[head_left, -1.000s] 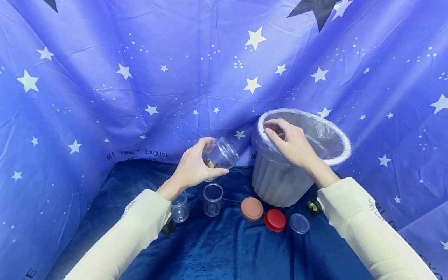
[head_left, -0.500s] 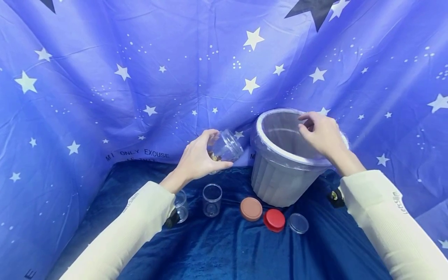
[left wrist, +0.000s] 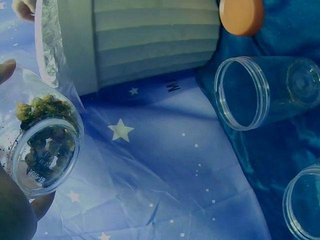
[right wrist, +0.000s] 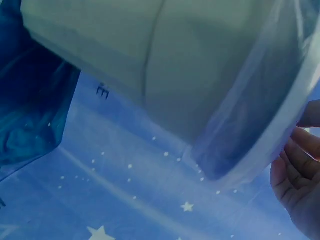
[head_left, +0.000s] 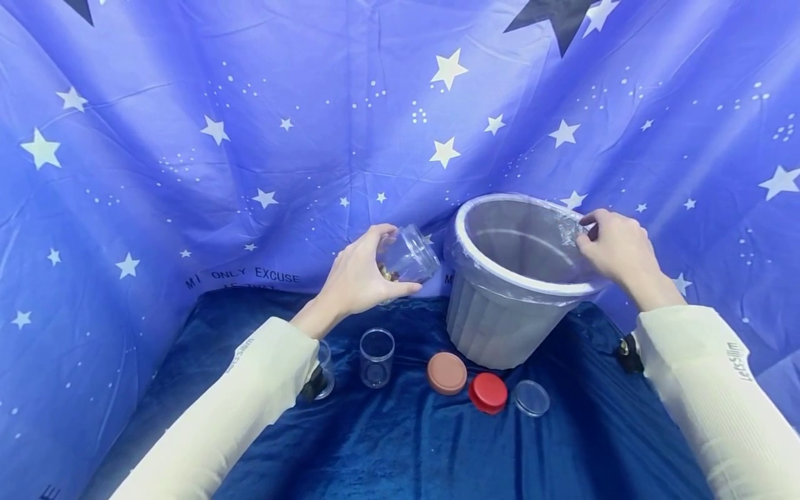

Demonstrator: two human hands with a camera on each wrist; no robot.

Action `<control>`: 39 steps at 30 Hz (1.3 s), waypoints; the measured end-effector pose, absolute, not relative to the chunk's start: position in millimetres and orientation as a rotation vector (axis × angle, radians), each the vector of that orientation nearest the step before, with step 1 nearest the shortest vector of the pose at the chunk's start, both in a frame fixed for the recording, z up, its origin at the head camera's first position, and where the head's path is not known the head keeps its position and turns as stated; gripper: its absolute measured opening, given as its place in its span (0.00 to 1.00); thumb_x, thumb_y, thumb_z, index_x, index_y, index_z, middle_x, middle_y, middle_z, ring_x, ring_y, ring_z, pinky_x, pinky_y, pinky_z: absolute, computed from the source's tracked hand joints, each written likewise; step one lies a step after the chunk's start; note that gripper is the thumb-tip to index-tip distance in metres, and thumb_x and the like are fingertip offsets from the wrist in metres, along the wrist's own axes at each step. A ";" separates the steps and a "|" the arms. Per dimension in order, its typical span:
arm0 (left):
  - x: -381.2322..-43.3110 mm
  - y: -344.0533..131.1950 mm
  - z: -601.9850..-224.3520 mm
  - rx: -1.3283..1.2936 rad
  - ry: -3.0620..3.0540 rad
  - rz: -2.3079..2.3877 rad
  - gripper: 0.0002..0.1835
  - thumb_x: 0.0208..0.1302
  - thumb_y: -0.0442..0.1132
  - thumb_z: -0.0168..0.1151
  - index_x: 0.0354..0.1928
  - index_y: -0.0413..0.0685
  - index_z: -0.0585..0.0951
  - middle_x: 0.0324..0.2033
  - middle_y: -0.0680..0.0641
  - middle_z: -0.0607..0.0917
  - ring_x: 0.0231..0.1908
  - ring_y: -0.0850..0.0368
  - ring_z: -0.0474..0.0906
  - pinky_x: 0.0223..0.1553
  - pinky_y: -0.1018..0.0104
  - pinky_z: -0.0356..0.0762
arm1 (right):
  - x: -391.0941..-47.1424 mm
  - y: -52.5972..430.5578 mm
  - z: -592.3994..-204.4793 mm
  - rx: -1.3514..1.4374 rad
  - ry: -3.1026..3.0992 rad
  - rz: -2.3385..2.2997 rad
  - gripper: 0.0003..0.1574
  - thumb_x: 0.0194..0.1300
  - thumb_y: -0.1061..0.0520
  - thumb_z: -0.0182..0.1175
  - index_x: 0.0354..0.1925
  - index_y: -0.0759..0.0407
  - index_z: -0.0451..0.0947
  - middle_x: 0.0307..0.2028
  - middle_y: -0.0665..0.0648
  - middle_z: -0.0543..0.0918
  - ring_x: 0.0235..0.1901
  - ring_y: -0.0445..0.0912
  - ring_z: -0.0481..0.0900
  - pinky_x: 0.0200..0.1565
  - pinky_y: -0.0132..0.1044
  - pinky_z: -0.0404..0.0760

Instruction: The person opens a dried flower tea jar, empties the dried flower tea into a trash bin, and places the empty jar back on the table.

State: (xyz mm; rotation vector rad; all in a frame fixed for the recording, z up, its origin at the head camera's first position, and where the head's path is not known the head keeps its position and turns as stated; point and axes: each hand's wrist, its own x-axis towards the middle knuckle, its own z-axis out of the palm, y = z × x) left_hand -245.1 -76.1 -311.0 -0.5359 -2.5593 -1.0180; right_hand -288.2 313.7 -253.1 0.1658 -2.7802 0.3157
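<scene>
My left hand [head_left: 359,274] grips a clear plastic jar [head_left: 409,253], lidless and tilted with its mouth toward the trash can. Yellow-green dried clumps, like flower buds [left wrist: 47,112], lie in its bottom. The grey trash can [head_left: 500,326] stands to the right, lined with a clear bin liner [head_left: 565,226] folded over its white rim. Over the can's right rim, my right hand [head_left: 621,257] has its fingers curled, pinching the liner; the exact contact is partly hidden. In the right wrist view, curled fingers [right wrist: 295,180] sit against the rim's outer side.
Below the left hand an open clear jar [head_left: 377,361] stands on the dark blue cloth [head_left: 400,444]. Another clear jar [head_left: 325,378] is half hidden by the left sleeve. A brown-orange lid [head_left: 446,373], a red lid [head_left: 489,392] and a clear lid [head_left: 532,398] lie before the can.
My right hand has moved from the can's left rim across the opening to its right rim. My left hand has raised the jar slightly and shifted it right, toward the can.
</scene>
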 end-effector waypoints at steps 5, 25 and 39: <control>-247.3 -71.8 -307.1 -0.539 -2.556 -0.983 0.50 0.40 0.62 0.77 0.66 0.53 0.68 0.60 0.52 0.80 0.56 0.54 0.79 0.53 0.50 0.76 | -290.3 324.0 -254.5 0.150 -2.801 0.250 0.26 0.64 0.55 0.51 0.55 0.70 0.72 0.44 0.75 0.80 0.44 0.73 0.76 0.40 0.66 0.73; -249.2 -65.3 -310.6 -0.560 -2.543 -0.927 0.49 0.41 0.62 0.77 0.66 0.52 0.69 0.60 0.52 0.80 0.54 0.54 0.79 0.53 0.51 0.77 | -287.0 343.4 -262.9 -0.087 -2.961 0.031 0.24 0.61 0.53 0.49 0.38 0.77 0.65 0.37 0.83 0.73 0.36 0.77 0.73 0.30 0.63 0.74; -250.7 -62.6 -319.2 -0.574 -2.505 -0.821 0.48 0.41 0.63 0.76 0.63 0.49 0.70 0.57 0.50 0.82 0.47 0.52 0.83 0.43 0.53 0.81 | -290.7 341.4 -273.0 -0.217 -2.991 0.228 0.26 0.59 0.54 0.52 0.39 0.80 0.71 0.43 0.88 0.73 0.39 0.81 0.74 0.30 0.62 0.75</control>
